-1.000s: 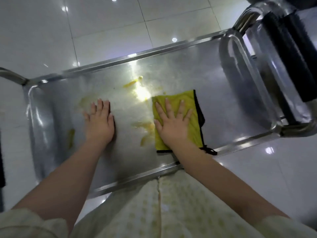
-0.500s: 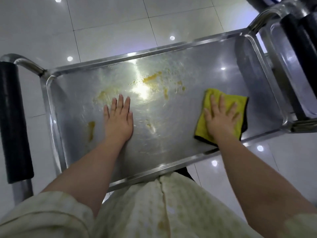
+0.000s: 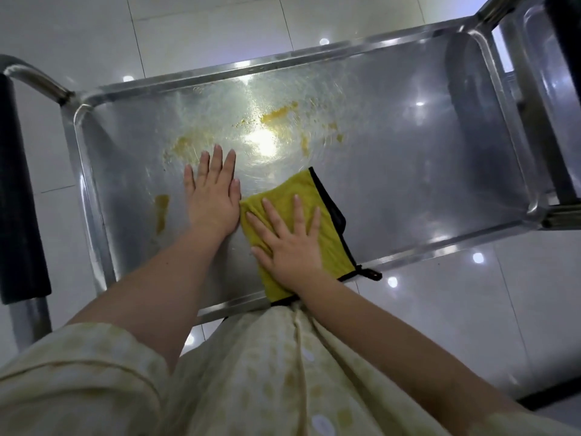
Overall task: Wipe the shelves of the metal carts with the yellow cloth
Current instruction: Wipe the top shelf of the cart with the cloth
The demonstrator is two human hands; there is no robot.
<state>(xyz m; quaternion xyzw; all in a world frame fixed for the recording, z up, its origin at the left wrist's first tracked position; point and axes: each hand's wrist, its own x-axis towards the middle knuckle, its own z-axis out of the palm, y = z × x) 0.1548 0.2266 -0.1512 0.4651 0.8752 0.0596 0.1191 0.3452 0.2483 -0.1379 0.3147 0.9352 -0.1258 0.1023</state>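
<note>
Cloth (image 3: 290, 189) is lying flat on the near side of the shelf (image 3: 408, 171), close to the middle. Its near end is reaching onto the near rim. The right grip (image 3: 289, 247) is pressing down on it with fingers straight and spread wide. It is not curling round the cloth, only pushing flat. The left grip (image 3: 213, 196) is resting flat on bare metal just left of the cloth. Its fingers are straight too, and it is holding nothing. It seems to be steadying the cart.

The cloth is looking soft, fluffy and light, and it seems to be folded. A thing like this is likely bending and bunching up with ease. So a flat palm in the middle is probably working best, keeping it spread out while it is sliding. A thin black trim (image 3: 330, 204) is running along its right edge. A small black loop (image 3: 369, 274) is sticking out at the near right corner, over the rim.

The shelf is looking hard, smooth and shiny, like steel. It is shaped like a shallow tray with a raised rim and round corners. Light is bouncing off it. The cloth is probably gliding easily on it.

Yellow stains (image 3: 278, 114) are sitting on the far side of both grips. One yellow streak (image 3: 162, 212) is lying left of the left grip. So the wiping is not yet looking finished, and those spots may be needing harder rubbing.

A black handle (image 3: 19, 190) is standing at the left. Another cart (image 3: 534, 73) is standing at the right. The floor (image 3: 188, 26) is shining white tile.
</note>
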